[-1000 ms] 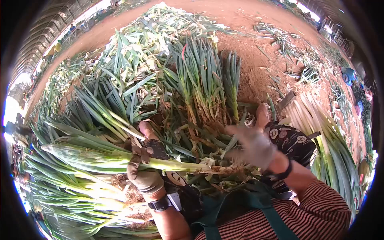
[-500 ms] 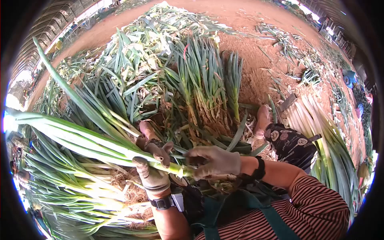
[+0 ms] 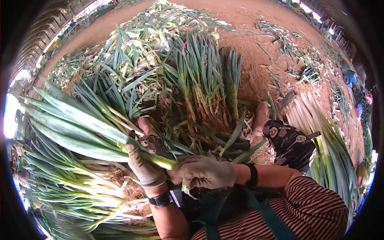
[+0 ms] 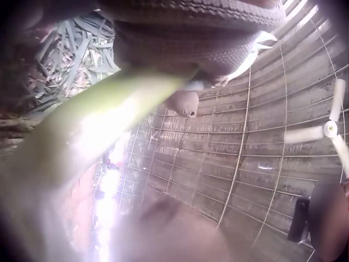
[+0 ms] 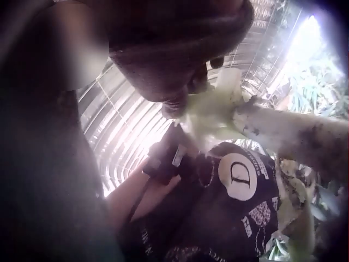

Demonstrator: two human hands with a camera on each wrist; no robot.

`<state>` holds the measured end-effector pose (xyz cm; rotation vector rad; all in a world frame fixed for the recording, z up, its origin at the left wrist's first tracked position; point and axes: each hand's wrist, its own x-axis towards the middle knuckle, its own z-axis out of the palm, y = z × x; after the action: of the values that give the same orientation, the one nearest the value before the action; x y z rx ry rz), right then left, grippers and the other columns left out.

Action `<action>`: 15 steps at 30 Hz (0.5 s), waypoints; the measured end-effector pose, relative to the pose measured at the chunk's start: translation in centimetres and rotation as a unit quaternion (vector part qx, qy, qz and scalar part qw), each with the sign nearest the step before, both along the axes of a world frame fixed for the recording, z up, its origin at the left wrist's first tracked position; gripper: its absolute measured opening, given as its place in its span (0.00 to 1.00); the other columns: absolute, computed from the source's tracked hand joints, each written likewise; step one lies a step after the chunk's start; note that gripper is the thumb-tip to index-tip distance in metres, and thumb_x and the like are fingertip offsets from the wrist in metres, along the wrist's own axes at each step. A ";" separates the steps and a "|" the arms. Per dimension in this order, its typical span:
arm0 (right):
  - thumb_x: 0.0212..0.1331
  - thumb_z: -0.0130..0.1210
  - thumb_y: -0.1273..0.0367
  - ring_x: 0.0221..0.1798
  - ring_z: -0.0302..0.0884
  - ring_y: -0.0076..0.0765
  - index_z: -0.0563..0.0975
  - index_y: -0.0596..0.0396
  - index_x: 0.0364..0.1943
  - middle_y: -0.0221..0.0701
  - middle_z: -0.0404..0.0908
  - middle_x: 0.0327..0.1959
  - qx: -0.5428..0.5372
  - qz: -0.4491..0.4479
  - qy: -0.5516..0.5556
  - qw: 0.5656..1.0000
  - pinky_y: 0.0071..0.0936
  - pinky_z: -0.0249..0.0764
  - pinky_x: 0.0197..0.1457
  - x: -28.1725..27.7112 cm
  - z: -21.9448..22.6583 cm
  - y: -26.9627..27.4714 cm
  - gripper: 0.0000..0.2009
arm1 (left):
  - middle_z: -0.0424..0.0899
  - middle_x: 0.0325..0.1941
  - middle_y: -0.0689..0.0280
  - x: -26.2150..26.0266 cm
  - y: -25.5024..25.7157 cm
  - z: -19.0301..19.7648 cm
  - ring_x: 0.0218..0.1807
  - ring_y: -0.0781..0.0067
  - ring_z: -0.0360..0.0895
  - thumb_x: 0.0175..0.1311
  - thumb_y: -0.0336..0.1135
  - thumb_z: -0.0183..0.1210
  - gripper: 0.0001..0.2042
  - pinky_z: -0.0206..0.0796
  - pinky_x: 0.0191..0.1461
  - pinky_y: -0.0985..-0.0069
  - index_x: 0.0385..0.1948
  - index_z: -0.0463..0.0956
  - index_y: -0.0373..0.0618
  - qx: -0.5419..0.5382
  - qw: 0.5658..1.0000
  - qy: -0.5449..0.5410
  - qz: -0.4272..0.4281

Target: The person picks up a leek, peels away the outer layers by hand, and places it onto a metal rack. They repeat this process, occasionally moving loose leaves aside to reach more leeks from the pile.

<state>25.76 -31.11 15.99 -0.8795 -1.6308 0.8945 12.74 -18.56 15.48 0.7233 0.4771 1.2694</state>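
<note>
A large green onion (image 3: 86,134) lies across the lap, its broad leaves fanning to the left. My gloved left hand (image 3: 147,168) grips its stalk, fingers wrapped round it; the pale stalk (image 4: 103,117) crosses the left wrist view below the glove. My gloved right hand (image 3: 206,173) is at the lower stalk, with its fingers curled. In the right wrist view the fingers (image 5: 174,106) pinch a torn pale-green sheath (image 5: 210,114) beside the dirt-marked white stalk (image 5: 294,131). The root end is mostly hidden behind the right hand in the head view.
Several untrimmed green onions (image 3: 200,76) stand ahead, with a heap of stripped leaves (image 3: 136,48) behind. More rooted onions (image 3: 76,188) lie at the left. Cleaned white-stemmed onions (image 3: 320,132) are piled at the right by the knee (image 3: 290,140). Reddish soil (image 3: 256,72) lies beyond.
The right hand has come in from the right to the stalk and now grips at it. The onion's leaves swung up on the left, then lowered and spread; its lower stalk drew toward the body.
</note>
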 end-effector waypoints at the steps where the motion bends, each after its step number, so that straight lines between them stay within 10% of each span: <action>1: 0.60 0.57 0.72 0.43 0.76 0.35 0.75 0.55 0.39 0.31 0.78 0.40 -0.032 0.034 0.026 0.999 0.36 0.69 0.55 0.1 -0.3 -0.2 0.06 | 0.72 0.29 0.70 -0.3 0.2 0.3 0.30 0.79 0.68 0.71 0.42 0.49 0.15 0.69 0.49 0.76 0.49 0.71 0.40 0.001 0.999 0.045 0.008; 4: 0.65 0.54 0.70 0.35 0.76 0.36 0.72 0.57 0.38 0.33 0.75 0.32 -0.213 0.072 0.079 0.971 0.34 0.70 0.44 0.3 0.6 -3.1 0.05 | 0.72 0.29 0.70 -1.2 1.7 0.3 0.28 0.78 0.67 0.72 0.38 0.47 0.11 0.69 0.49 0.75 0.46 0.73 0.41 -0.045 0.996 0.059 0.054; 15: 0.68 0.52 0.61 0.27 0.72 0.28 0.72 0.61 0.45 0.30 0.75 0.27 -0.181 -0.138 0.159 0.961 0.35 0.73 0.45 8.1 9.4 -23.8 0.15 | 0.72 0.26 0.71 -6.0 8.1 -5.0 0.24 0.79 0.64 0.71 0.37 0.52 0.08 0.64 0.31 0.81 0.33 0.73 0.44 -0.190 0.979 -0.055 0.055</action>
<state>33.84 -54.94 25.40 -1.1164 -1.0535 1.0891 6.73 -10.43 10.50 0.3069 0.6542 1.2657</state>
